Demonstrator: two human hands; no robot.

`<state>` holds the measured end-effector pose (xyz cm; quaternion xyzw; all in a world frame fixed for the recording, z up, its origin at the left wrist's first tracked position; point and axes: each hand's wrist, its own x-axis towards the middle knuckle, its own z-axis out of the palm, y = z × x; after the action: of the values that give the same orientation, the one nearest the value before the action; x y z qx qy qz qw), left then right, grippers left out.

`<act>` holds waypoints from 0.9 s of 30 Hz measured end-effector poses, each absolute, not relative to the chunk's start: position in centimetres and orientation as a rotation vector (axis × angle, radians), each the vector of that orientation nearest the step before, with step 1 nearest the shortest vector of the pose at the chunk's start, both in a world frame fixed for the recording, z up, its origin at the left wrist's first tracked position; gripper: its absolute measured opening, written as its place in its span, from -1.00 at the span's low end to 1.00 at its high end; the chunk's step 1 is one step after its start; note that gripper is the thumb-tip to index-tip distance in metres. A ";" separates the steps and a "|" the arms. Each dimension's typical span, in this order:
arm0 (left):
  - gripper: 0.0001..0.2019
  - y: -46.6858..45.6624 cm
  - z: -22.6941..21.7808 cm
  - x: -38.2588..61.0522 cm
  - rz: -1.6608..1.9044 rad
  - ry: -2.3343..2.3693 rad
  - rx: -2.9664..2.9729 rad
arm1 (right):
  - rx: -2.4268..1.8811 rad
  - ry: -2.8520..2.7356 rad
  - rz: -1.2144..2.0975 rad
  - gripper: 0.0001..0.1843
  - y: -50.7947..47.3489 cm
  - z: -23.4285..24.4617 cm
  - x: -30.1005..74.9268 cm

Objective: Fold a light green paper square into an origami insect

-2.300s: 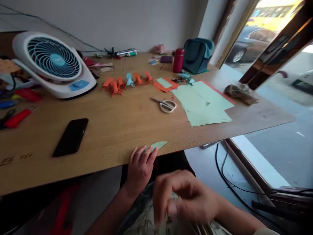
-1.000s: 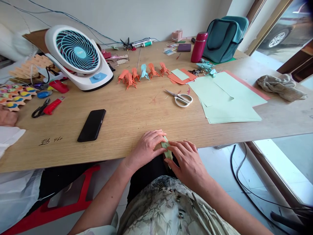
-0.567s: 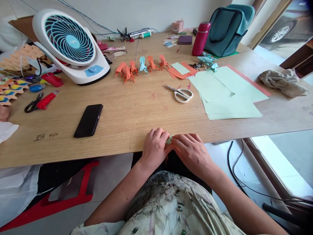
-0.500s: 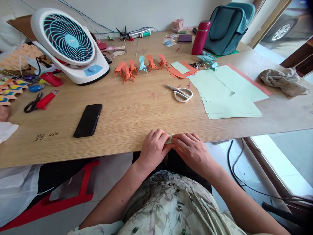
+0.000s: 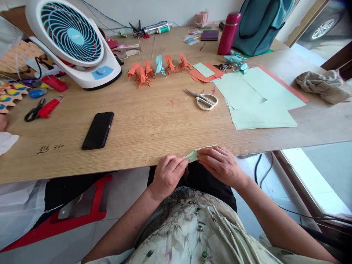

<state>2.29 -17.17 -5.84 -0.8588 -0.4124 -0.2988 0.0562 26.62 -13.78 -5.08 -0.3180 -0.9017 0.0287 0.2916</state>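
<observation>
A small folded piece of pale green paper [image 5: 195, 153] lies at the near edge of the wooden table [image 5: 154, 124]. My left hand [image 5: 168, 175] pinches its left end with curled fingers. My right hand [image 5: 220, 164] presses on its right part, fingers closed over it. Both hands sit just off the table's front edge, above my lap.
A stack of pale green sheets [image 5: 258, 101] lies at the right, white-handled scissors [image 5: 205, 99] beside it. A row of orange and blue origami figures [image 5: 156, 68] stands behind. A black phone [image 5: 98, 130], a white fan [image 5: 73, 42], a red bottle [image 5: 228, 33] and a teal bag [image 5: 261, 22] stand around.
My right hand came up from my lap to join the left on the green paper. Both hands have drawn back slightly toward the table edge, and the paper's tip now sticks up between them.
</observation>
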 end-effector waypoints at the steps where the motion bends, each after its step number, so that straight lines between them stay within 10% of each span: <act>1: -0.76 -17.0 -5.9 2.3 -0.935 -1.252 -2.595 | -0.842 -2.390 0.065 -0.83 -13.8 -5.1 26.6; 16: -0.63 -17.1 -6.1 2.8 -0.896 -1.263 -2.525 | -0.959 -2.191 -0.077 -0.91 -15.1 -6.3 24.6; 27: -0.72 -16.4 -5.6 2.4 -0.881 -1.191 -2.532 | -1.033 -2.198 -0.151 -0.58 -15.5 -6.8 23.7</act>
<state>2.36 -16.39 -5.59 -0.8585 -0.4037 -0.2989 0.1038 23.72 -15.53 -6.76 -0.3982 -0.8473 -0.0581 0.3467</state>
